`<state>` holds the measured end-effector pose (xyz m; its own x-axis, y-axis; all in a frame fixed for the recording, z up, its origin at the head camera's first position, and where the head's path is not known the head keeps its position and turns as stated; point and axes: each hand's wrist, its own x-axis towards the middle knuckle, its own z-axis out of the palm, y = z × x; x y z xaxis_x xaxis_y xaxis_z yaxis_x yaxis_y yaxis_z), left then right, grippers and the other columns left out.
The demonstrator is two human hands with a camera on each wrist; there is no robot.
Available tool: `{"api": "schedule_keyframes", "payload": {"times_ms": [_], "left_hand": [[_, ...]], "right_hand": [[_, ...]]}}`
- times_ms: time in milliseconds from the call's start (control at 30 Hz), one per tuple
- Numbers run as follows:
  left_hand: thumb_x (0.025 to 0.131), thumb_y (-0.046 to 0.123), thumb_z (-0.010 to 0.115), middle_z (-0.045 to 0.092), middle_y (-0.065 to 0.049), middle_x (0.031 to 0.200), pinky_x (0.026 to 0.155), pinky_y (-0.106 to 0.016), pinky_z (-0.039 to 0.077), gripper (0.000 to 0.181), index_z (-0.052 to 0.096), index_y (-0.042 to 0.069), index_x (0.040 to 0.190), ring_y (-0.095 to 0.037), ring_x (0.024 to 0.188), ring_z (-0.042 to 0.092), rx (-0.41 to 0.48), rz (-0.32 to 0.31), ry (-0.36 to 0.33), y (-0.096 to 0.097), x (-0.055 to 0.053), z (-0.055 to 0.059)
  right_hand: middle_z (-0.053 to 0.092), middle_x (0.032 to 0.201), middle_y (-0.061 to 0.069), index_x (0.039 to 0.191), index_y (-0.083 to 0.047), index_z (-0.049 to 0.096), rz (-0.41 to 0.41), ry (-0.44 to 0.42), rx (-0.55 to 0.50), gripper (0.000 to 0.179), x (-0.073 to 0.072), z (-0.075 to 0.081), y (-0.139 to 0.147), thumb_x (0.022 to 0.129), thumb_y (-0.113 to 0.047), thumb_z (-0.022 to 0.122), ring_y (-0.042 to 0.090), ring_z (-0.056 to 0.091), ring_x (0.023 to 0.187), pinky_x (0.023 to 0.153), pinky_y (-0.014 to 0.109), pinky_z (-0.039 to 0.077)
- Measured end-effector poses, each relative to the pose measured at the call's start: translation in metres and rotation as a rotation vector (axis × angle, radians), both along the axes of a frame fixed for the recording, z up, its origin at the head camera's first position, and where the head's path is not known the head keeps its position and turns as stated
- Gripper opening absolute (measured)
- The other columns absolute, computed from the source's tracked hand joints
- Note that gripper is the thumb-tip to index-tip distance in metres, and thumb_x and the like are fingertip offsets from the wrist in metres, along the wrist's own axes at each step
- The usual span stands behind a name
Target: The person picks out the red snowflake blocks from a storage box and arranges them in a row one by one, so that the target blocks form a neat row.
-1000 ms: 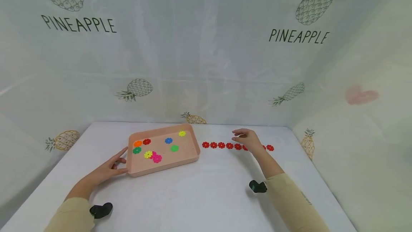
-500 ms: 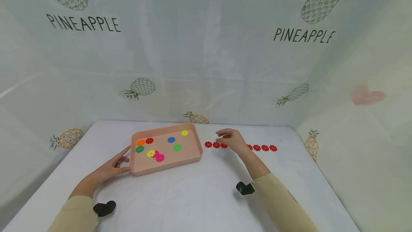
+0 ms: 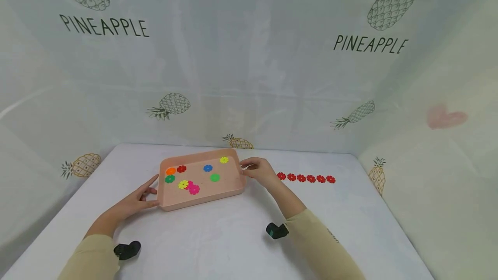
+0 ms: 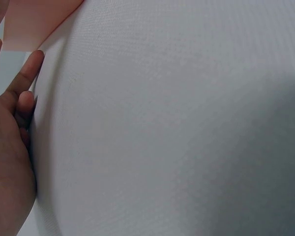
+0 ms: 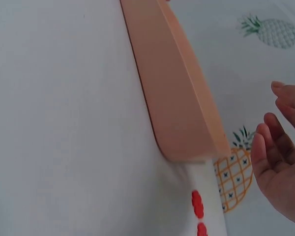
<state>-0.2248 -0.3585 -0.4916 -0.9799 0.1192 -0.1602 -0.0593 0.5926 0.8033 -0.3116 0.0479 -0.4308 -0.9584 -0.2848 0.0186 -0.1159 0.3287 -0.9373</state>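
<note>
A shallow pink tray [image 3: 202, 201] lies on the white table with flower-shaped pieces spread inside. My left hand [image 3: 132, 203] rests at its left side, thumb and forefinger stretched along the wall; the left wrist view catches fingertips beside a tray corner. Over the right rim hovers my right hand [image 3: 260, 172], fingers loosely bent. In the right wrist view, nothing shows between those fingers [image 5: 273, 147]. A red flower piece [image 3: 181, 169] lies in the tray among orange, green, yellow, pink and blue ones. To the right runs a row of red flower pieces [image 3: 301, 178], its left end hidden behind my right hand.
Dark wrist cameras [image 3: 277, 230] are strapped to both forearms. Behind the table [image 3: 218, 241] hangs a pale cloth [image 3: 249, 55] printed with pineapples, and it continues along the sides.
My right hand has moved left, from above the row of red flower pieces to the tray's right rim. My left hand stays at the tray, and the view has shifted slightly.
</note>
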Motion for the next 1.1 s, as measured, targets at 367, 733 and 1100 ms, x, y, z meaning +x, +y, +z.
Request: {"api": "schedule_keyframes", "payload": {"times_ms": [367, 733, 1100], "left_hand": [[0.083, 0.033, 0.078, 0.044, -0.020, 0.122, 0.071, -0.036, 0.036, 0.102, 0.010, 0.012, 0.157, -0.027, 0.093, 0.037, -0.013, 0.008, -0.009, -0.001, -0.002, 0.002], [0.082, 0.030, 0.079, 0.045, -0.018, 0.123, 0.070, -0.036, 0.035, 0.100, 0.015, 0.013, 0.157, -0.025, 0.091, 0.036, 0.004, 0.014, 0.004, 0.001, 0.003, -0.001], [0.087, 0.038, 0.073, 0.043, -0.019, 0.127, 0.077, -0.040, 0.038, 0.095, 0.012, 0.017, 0.158, -0.030, 0.104, 0.037, -0.019, 0.026, -0.032, 0.002, 0.003, 0.004]], "right_hand": [[0.067, 0.095, 0.001, 0.106, -0.007, 0.075, 0.039, 0.019, -0.009, 0.023, 0.000, -0.007, -0.046, 0.083, -0.007, 0.077, 0.015, 0.059, 0.084, 0.073, 0.025, 0.050], [0.065, 0.095, 0.000, 0.106, -0.004, 0.074, 0.110, 0.044, -0.004, 0.023, 0.001, -0.015, -0.082, 0.084, -0.009, 0.077, 0.015, 0.058, 0.086, 0.072, 0.023, 0.049], [0.065, 0.096, -0.006, 0.107, -0.016, 0.073, 0.081, -0.047, -0.003, 0.022, 0.004, -0.014, -0.118, 0.085, -0.017, 0.077, 0.014, 0.058, 0.088, 0.078, 0.033, 0.053]]}}
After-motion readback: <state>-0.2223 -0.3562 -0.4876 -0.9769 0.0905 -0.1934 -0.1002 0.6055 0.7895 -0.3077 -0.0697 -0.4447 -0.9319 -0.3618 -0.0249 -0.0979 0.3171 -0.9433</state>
